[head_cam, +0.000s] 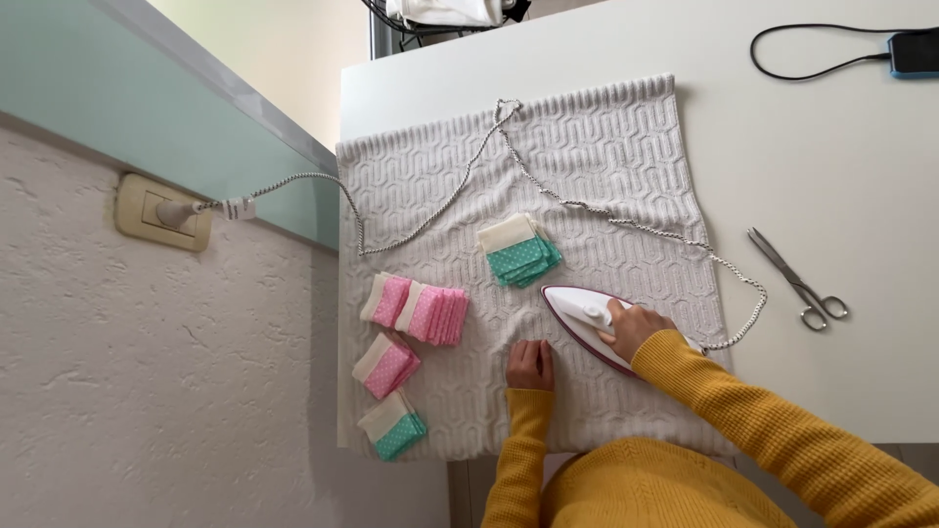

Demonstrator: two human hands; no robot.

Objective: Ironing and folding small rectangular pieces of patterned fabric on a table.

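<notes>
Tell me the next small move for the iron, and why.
Probably slide the iron toward the left hand. The right hand grips its handle, the nose points up-left, and the left hand presses something flat on the towel just beside it.

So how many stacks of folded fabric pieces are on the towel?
5: one green stack mid-towel above the iron, two pink stacks at left, one pink below them, one green lowest.
</notes>
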